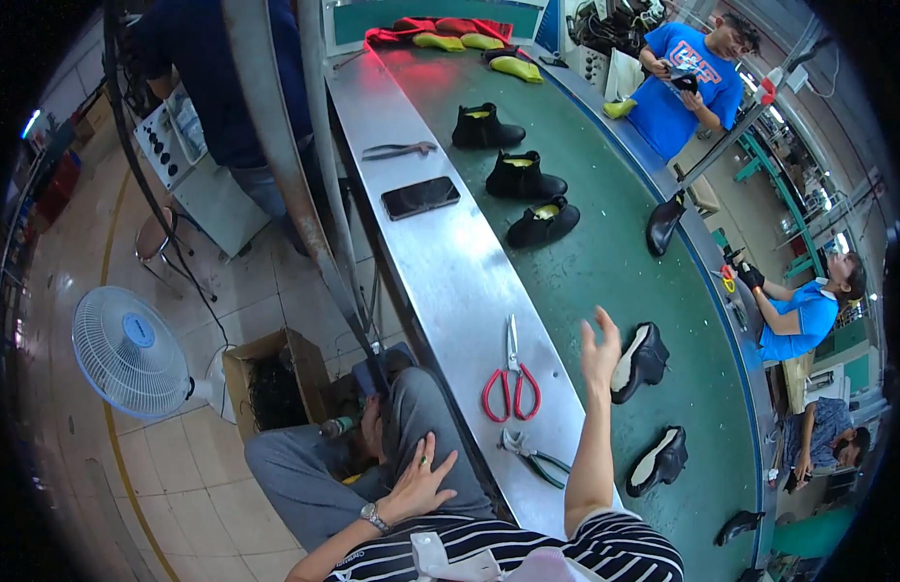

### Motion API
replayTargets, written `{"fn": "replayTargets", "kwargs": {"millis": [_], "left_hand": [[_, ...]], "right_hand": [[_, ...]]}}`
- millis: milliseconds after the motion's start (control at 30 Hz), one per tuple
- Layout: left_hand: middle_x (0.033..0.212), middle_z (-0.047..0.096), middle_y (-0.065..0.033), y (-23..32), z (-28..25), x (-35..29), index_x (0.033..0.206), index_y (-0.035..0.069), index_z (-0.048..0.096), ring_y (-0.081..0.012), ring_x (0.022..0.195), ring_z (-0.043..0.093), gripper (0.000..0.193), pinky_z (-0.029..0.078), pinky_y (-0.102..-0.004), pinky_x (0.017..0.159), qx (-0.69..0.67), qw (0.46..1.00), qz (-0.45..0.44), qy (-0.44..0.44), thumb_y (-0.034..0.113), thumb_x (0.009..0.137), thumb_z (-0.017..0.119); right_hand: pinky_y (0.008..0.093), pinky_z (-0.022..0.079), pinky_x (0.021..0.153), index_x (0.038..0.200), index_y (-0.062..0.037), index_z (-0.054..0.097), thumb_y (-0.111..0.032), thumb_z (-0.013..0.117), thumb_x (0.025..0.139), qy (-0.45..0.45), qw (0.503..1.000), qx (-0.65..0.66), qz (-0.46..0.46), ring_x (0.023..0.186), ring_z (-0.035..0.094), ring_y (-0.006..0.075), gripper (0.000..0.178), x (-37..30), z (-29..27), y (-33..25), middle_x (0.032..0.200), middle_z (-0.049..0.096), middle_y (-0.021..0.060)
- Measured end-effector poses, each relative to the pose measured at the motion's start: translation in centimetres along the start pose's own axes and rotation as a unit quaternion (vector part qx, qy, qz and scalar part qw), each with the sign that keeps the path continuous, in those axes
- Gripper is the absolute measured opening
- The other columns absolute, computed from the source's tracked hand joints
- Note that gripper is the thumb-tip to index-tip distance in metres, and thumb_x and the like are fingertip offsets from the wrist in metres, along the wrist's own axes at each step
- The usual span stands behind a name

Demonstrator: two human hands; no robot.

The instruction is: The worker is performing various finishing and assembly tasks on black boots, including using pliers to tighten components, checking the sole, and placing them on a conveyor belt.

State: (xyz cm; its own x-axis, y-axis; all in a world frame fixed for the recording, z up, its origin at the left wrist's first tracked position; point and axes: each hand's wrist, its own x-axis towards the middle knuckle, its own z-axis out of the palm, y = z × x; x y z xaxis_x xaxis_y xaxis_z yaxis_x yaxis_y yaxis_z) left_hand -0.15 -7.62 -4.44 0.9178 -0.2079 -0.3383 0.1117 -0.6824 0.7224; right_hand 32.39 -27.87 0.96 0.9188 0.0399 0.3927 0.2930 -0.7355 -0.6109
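Observation:
My left hand [423, 482] rests on my grey-trousered knee with its fingers spread, holding nothing. Raised over the green conveyor belt [605, 276], my right hand [601, 347] is empty, its fingers apart. Just right of it a black shoe [650, 361] lies tipped on its side, pale sole toward me; whether my fingers touch it I cannot tell. A second black shoe [660, 460] lies the same way, closer to me. On the metal ledge [469, 281] between my hands are red-handled scissors [511, 383] and green-handled pliers [533, 458].
Farther along the ledge lie a phone [421, 197] and another pair of pliers [400, 150]. Several black ankle boots [526, 177] stand on the belt. Co-workers [688, 82] work across it. At left are a fan [135, 351] and a cardboard box [275, 380].

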Motion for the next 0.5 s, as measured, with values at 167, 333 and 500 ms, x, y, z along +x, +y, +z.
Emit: {"fn": "replayTargets", "kwargs": {"millis": [167,333,500], "left_hand": [[0.149,-0.003,-0.0396,0.1,-0.5,0.6,0.147,0.016,0.032,-0.0574,0.137,0.01,0.076,0.031,-0.0531,0.108,0.008,1.0,0.003,0.015,0.034,0.083,0.069],[0.151,-0.004,-0.0357,-0.4,0.7,0.0,0.147,0.021,0.034,-0.0533,0.139,0.009,0.073,0.028,-0.0497,0.11,-0.024,0.999,0.004,0.043,0.031,0.084,0.068],[0.153,0.0,-0.0315,-0.4,1.2,-1.2,0.146,0.021,0.035,-0.0491,0.14,0.013,0.072,0.028,-0.0465,0.111,-0.025,0.998,0.012,0.055,0.03,0.083,0.068]], "right_hand": [[0.0404,0.051,0.079,0.133,-0.0066,0.049,-0.022,0.065,0.086,-0.081,0.988,0.133,-0.023,0.085,0.067,0.0303,0.052,10.4,9.8,-6.2,0.093,0.07,0.0127],[0.044,0.05,0.078,0.114,-0.0053,0.056,-0.032,0.066,0.084,-0.093,0.994,-0.051,-0.014,0.084,0.067,0.0345,0.041,14.3,16.5,-7.9,0.087,0.07,0.0142],[0.032,0.051,0.051,0.092,-0.0029,0.059,-0.025,0.066,0.087,-0.1,0.974,0.18,0.095,0.052,0.064,0.016,0.024,13.8,14.3,-3.4,0.068,0.066,0.0095]]}}
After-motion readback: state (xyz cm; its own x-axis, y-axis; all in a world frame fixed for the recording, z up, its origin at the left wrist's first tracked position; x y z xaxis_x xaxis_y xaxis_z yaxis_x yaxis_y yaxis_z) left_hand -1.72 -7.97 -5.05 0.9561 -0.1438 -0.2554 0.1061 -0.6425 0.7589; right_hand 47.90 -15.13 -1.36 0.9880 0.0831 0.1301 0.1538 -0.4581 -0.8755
